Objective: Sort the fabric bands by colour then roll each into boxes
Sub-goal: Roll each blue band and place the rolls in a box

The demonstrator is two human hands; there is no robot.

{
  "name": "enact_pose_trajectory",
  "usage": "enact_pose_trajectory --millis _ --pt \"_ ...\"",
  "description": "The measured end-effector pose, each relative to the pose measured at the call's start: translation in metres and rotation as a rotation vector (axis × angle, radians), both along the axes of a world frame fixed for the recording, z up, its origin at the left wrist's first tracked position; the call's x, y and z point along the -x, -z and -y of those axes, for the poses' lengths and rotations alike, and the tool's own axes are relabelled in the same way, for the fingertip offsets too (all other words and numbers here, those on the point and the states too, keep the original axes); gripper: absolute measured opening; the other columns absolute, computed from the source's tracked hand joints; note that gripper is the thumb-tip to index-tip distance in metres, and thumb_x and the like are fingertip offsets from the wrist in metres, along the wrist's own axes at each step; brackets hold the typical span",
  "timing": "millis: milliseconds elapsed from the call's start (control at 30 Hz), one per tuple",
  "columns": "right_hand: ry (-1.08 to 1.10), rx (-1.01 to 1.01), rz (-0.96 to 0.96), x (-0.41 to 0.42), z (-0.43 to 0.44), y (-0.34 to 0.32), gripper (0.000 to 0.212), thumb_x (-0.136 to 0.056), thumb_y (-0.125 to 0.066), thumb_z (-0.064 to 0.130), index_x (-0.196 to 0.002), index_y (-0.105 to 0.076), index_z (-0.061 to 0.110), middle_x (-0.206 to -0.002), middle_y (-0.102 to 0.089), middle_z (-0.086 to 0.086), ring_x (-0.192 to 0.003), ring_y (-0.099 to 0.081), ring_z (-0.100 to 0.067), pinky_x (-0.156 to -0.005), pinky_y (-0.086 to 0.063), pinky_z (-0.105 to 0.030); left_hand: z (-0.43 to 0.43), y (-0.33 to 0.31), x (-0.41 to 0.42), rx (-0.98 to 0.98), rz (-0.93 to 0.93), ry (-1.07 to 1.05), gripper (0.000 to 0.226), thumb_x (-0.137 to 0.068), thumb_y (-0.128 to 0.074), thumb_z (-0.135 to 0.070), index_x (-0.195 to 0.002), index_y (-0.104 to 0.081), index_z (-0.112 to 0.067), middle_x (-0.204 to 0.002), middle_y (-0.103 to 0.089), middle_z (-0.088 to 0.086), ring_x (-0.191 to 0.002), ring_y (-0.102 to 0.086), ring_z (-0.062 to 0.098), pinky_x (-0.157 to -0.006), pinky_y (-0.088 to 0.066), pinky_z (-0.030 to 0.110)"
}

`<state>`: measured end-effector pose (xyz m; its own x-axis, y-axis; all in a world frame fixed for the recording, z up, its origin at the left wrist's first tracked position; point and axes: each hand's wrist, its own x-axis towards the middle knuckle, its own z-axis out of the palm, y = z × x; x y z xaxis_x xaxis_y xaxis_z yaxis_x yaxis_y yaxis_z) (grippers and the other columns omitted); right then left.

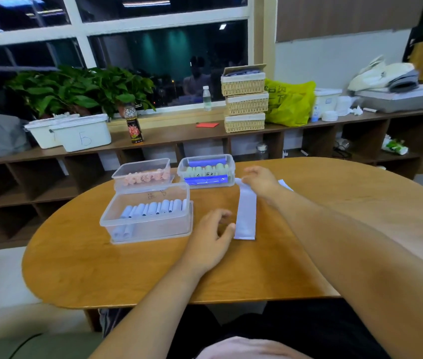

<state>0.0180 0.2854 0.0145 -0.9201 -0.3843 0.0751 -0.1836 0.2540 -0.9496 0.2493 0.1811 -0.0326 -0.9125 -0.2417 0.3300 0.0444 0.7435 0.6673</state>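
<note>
A pale lilac fabric band (245,211) lies stretched flat on the wooden table (127,275), running away from me. My right hand (259,180) pinches its far end. My left hand (211,239) rests beside its near end, fingers loosely curled, thumb touching the band's edge. The nearest clear box (148,216) holds several rolled lilac bands. A clear box behind it (141,172) holds pink rolls. A third clear box (206,171) with blue clips holds pale green rolls. Another light band (285,183) peeks out behind my right wrist.
Behind the table runs a low wooden shelf with white bins (82,136), a dark bottle (133,125), stacked wicker baskets (245,99), a yellow-green bag (292,102) and potted plants (80,89). Bare tabletop lies at the right and near side.
</note>
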Motion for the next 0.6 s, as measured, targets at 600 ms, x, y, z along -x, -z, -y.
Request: enact_pose_trajectory --millis 600 --pt "-0.029 -0.294 -0.419 -0.101 -0.108 0.050 0.038 -0.104 -0.050 0.004 -0.129 -0.071 0.026 -0.132 -0.066 0.010 -0.119 -0.060 -0.006 -0.103 -0.046 -0.025 -0.015 0.000 -0.008 0.350 -0.030 0.335 0.014 -0.104 -0.064 -0.042 -0.109 -0.073 -0.032 -0.103 -0.065 -0.021 -0.101 -0.059 0.001 -0.089 -0.052 0.030"
